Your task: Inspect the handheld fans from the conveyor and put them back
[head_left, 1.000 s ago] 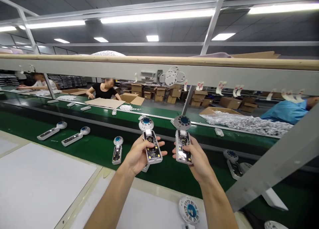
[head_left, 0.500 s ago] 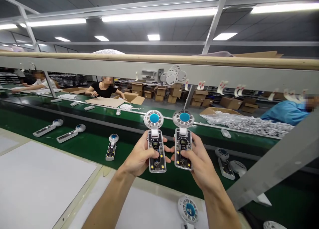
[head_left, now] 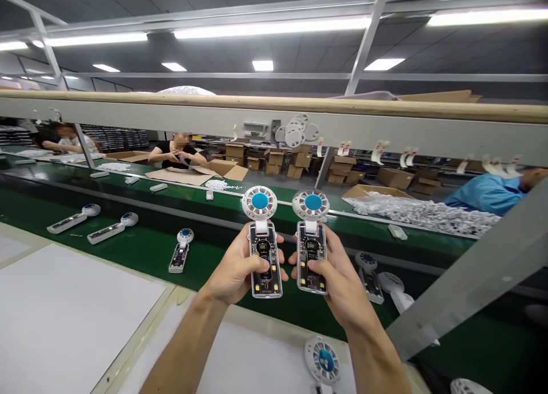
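My left hand [head_left: 233, 271] grips a small hand-held fan [head_left: 263, 242] with a clear body, lit display and round white head with a blue centre, its thumb on the front. My right hand [head_left: 338, 274] holds a second, matching fan [head_left: 311, 242] the same way. Both fans stand upright, side by side, facing me above the green conveyor belt [head_left: 145, 251]. Another fan head [head_left: 324, 361] lies on the white work surface below my right forearm.
Several more fans lie on the belt: two at the left [head_left: 71, 220] [head_left: 109, 229], one nearer the middle [head_left: 180, 248], two to the right [head_left: 369, 274]. A grey shelf beam [head_left: 171, 117] crosses overhead and a slanted strut [head_left: 471, 285] stands at the right. Other people work across the line.
Both fans have been raised and turned upright to face me, brought closer together. The fans lying on the belt have drifted left.
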Available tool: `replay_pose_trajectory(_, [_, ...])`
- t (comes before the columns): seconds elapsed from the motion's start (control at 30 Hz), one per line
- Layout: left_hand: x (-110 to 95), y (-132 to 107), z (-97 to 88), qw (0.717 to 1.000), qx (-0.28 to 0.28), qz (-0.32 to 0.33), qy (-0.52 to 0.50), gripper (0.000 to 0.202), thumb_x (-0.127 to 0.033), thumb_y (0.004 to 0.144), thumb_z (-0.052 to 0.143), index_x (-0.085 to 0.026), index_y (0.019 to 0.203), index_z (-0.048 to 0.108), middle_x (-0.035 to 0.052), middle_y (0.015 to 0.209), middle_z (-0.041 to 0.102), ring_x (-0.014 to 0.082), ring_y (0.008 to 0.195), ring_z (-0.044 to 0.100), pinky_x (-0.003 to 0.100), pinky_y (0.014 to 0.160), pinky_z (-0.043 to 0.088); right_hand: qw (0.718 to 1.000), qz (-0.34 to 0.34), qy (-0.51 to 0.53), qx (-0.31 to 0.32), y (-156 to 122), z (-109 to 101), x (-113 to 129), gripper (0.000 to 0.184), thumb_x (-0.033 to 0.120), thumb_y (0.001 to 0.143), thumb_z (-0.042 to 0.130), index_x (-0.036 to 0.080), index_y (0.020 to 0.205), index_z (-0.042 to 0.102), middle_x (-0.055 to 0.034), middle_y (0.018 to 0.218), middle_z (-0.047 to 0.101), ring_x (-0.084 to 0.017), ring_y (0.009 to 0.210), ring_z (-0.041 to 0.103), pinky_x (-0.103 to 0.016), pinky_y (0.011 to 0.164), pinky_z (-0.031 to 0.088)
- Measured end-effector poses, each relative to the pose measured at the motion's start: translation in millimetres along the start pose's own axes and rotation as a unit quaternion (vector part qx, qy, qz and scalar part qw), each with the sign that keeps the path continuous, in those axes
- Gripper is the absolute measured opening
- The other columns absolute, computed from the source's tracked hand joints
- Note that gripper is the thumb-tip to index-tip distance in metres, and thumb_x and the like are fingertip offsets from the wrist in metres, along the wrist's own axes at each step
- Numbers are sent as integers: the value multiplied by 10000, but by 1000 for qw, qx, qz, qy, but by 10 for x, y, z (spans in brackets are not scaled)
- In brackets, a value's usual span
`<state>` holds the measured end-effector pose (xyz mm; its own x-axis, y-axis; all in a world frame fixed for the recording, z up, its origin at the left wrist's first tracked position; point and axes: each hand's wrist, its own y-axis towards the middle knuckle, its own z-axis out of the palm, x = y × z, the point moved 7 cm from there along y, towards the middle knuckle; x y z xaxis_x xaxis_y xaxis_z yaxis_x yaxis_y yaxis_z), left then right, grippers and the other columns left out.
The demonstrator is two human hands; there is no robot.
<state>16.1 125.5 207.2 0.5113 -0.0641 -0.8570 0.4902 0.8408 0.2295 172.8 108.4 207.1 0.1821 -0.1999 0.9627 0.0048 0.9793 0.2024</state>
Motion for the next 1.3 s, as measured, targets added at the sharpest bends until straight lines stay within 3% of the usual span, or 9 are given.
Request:
replay_pose_trajectory(0.43, [-19, -46, 71, 1000, 15, -4, -10, 464, -140, 707, 716, -195, 1129, 532, 37, 887, 656, 230, 701, 712, 315, 615, 549, 1000, -6, 3, -18, -33, 10, 49, 690, 218, 794, 609, 293, 1443, 387, -58, 1226, 640, -185, 833, 670, -302, 652, 552])
replay_pose_trajectory(0.67, [-29, -88, 69, 999, 8, -21, -27, 488, -157, 683, 745, -185, 1135, 564, 45, 913, 650, 243, 727, 718, 322, 623, 562, 1000, 12, -6, -17, -49, -9, 34, 739, 249, 809, 628, 309, 1485, 336, -19, 993, 684, -192, 782, 656, -327, 698, 549])
replay_pose_trajectory(0.83, [-60, -105, 28, 999, -30, -9, -18, 532, -67, 605, 707, -196, 1103, 573, 28, 902, 652, 220, 745, 701, 306, 648, 549, 1000, 3, -2, -27, -71, -45, 54, 841, 182, 745, 623, 342, 1508, 306, -28, 1114, 668, -202, 864, 667, -344, 739, 557])
replay_pose_trajectory(1.0, [-63, -81, 32, 999, -40, -6, -23, 512, -85, 613, 704, -188, 1096, 567, 29, 889, 656, 216, 732, 697, 303, 641, 544, 999, -5, 5, -48, -83, -53, 79, 804, 225, 774, 654, 343, 1502, 336, -48, 1236, 632, -216, 943, 672, -324, 721, 563])
replay_pose_trajectory(1.17, [-46, -58, 40, 999, -42, 1, -34, 428, -103, 672, 677, -176, 1077, 558, 21, 845, 652, 185, 684, 684, 292, 636, 541, 999, 8, -5, -35, -84, -6, 61, 721, 256, 830, 619, 319, 1493, 343, -19, 971, 684, -170, 690, 648, -301, 635, 535])
replay_pose_trajectory(1.3, [-29, -55, 50, 999, -38, -8, -29, 452, -86, 649, 666, -178, 1077, 556, 17, 853, 656, 188, 684, 690, 285, 623, 539, 998, 1, -18, -52, -75, -32, 55, 725, 256, 835, 617, 320, 1502, 341, -25, 984, 687, -187, 756, 665, -320, 673, 560])
